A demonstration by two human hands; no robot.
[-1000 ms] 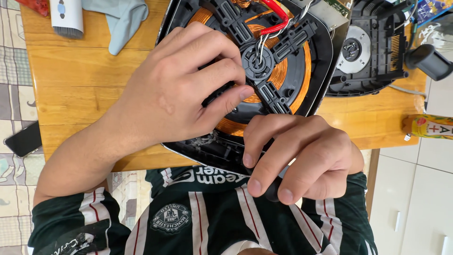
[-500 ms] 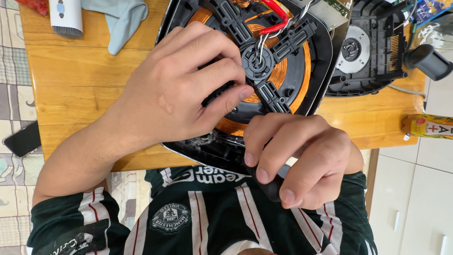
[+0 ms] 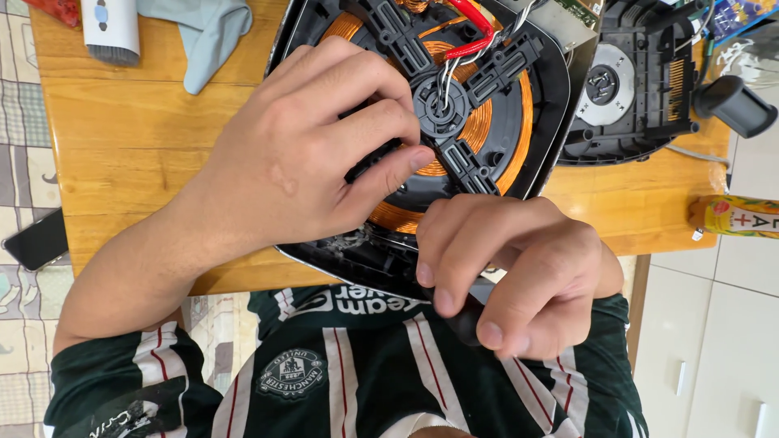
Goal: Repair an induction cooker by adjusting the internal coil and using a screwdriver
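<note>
Fingers of the left hand (image 3: 300,154) press spread on the copper coil (image 3: 487,122) at the table (image 3: 130,146) edge; right hand (image 3: 511,268) pinches a dark tool handle (image 3: 466,320). Slipping could scratch windings

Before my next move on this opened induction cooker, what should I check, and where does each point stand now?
1. Left hand steadies the copper coil: ok, its fingers press on the coil's black frame.
2. Right hand grips the dark tool handle: ok, its fingers curl round it.
3. Tool tip seated: cannot tell, it is hidden under the fingers.
4. Red wire clear of both hands: ok, it lies on the far side of the hub.
5. Cooker housing fully on the wooden table: not ok, its near edge overhangs toward the person.
</note>
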